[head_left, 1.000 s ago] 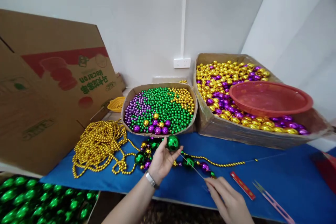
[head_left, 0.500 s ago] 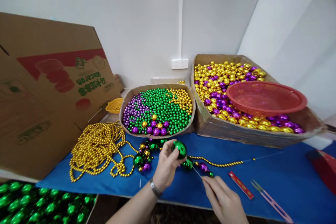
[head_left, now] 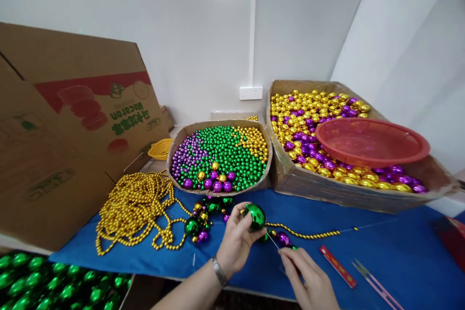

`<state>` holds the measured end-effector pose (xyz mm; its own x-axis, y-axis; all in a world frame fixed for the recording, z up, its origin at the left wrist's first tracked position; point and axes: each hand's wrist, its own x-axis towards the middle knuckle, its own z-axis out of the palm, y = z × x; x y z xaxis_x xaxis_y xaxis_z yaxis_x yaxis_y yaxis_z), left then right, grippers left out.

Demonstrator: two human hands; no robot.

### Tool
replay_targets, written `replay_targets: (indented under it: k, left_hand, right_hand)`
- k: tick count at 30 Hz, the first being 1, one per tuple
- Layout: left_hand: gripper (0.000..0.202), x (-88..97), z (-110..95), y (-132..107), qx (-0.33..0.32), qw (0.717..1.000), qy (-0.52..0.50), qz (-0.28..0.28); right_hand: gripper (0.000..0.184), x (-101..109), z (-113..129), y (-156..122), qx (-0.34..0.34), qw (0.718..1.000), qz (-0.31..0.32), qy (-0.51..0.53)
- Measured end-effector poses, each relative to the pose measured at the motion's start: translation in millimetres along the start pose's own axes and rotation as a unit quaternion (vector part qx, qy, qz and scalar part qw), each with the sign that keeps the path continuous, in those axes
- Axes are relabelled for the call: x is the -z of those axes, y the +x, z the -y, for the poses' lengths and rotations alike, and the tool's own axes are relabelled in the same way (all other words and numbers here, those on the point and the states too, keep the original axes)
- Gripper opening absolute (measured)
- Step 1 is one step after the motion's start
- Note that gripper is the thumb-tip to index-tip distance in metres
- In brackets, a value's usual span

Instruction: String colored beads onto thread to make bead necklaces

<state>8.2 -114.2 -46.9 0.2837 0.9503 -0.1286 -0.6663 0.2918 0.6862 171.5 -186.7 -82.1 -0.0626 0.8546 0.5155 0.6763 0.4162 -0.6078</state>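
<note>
My left hand [head_left: 238, 240] pinches a large shiny green ball bead [head_left: 256, 216] above the blue cloth. My right hand [head_left: 308, 276], lower and to the right, is closed on a thin, straight, needle-like piece [head_left: 273, 241] whose far end reaches the underside of the ball; whether it has entered a hole cannot be seen. Behind my hands lies a cluster of green, gold and purple beads [head_left: 203, 220], partly covered by the left hand. A string of small gold beads [head_left: 305, 233] runs from there to the right, with a thin thread [head_left: 376, 224] continuing past it.
Gold bead strings [head_left: 134, 208] are heaped at left beside a large carton [head_left: 83, 155]. A shallow box [head_left: 271, 167] of small beads and a bigger box [head_left: 286, 181] stand behind; a red basin [head_left: 374, 140] rests on the latter. A red packet [head_left: 337, 266] and pink-handled snips [head_left: 378, 286] lie at right.
My left hand and the green ball have shifted a little right and down. The gap between the ball and my right hand looks shorter. The whole view has moved slightly.
</note>
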Motion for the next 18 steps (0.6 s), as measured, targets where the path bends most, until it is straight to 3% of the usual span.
replay_targets:
  k: [10, 14, 16, 18]
  left_hand:
    - [0.034, -6.4, 2.4, 1.1, -0.043, 0.996, 0.075, 0.028]
    - [0.034, -6.6, 7.4, -2.5, -0.006, 0.995, 0.088, 0.055]
    - [0.037, -7.9, 1.4, 4.6, -0.002, 0.99, 0.122, 0.064]
    - [0.037, -12.0, -12.9, 24.2, -0.04, 0.983, 0.169, 0.064]
  right_hand:
    - [0.026, -1.0, -5.7, 0.3, 0.019, 0.998, -0.047, -0.044]
    - [0.024, 2.6, -3.2, 4.0, 0.011, 0.999, -0.045, -0.024]
    - [0.025, 6.9, -5.0, 5.6, 0.013, 0.998, -0.051, -0.029]
    - [0.026, 12.2, -11.1, 5.6, 0.019, 0.997, -0.06, -0.045]
